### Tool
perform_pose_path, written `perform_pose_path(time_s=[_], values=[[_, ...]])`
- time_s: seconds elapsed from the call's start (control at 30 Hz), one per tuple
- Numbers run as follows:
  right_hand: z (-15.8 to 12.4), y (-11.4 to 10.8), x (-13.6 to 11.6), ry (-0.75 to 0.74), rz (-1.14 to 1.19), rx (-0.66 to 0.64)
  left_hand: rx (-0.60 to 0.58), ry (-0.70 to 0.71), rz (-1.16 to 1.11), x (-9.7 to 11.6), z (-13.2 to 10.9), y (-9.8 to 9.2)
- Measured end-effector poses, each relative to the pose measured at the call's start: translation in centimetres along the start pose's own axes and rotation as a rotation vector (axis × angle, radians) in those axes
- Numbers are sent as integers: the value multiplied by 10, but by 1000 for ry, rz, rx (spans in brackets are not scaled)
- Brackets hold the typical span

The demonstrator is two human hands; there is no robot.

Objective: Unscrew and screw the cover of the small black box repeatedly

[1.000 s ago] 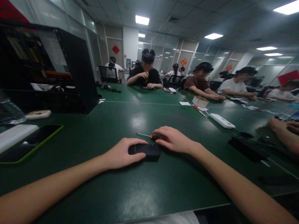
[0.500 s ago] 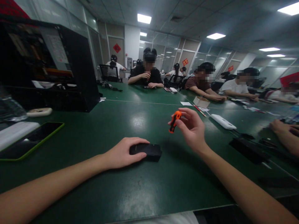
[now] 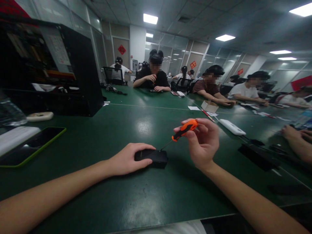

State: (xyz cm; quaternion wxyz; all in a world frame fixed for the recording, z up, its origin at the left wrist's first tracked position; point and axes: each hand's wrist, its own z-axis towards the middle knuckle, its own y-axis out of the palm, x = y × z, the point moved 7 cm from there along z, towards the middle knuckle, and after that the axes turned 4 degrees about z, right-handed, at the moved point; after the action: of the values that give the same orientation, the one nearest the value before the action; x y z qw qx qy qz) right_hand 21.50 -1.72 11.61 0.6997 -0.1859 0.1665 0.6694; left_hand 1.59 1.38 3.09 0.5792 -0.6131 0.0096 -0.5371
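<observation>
My left hand [image 3: 131, 161] grips a small black box [image 3: 158, 158] that lies on the green table [image 3: 143, 188], thumb along its near side and fingers over the far side. In my right hand [image 3: 203, 141] is a screwdriver [image 3: 184, 130] with an orange and black handle, pinched between thumb and fingers. Its thin shaft slants down to the left. The tip meets the top of the box close to its far edge, just right of my left fingertips; whether it sits in a screw is too small to tell.
An open black computer case [image 3: 83, 71] stands at the left, with a green-edged phone [image 3: 34, 148] nearer me. To the right lie a white device [image 3: 232, 127], a black block [image 3: 258, 157] and another person's hand [image 3: 292, 136]. A small cardboard box [image 3: 210, 106] sits farther back.
The screwdriver has tilted from nearly upright to slanting, its tip now at the top of the black box. My right hand has shifted slightly right and down; my left hand stays put.
</observation>
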Motion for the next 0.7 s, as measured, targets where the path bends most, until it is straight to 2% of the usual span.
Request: perform_pose_path(time_s=[0.33, 0.47, 0.57, 0.7], values=[[-1, 4, 10, 10, 43, -92, 0, 10, -2, 0, 0, 0], [-2, 9, 16, 31, -103, -205, 3, 17, -2, -1, 0, 1], [-2, 9, 22, 58, -228, -231, 0, 9, 2, -1, -1, 1], [1, 11, 22, 122, -177, -252, 0, 3, 14, -1, -1, 0]])
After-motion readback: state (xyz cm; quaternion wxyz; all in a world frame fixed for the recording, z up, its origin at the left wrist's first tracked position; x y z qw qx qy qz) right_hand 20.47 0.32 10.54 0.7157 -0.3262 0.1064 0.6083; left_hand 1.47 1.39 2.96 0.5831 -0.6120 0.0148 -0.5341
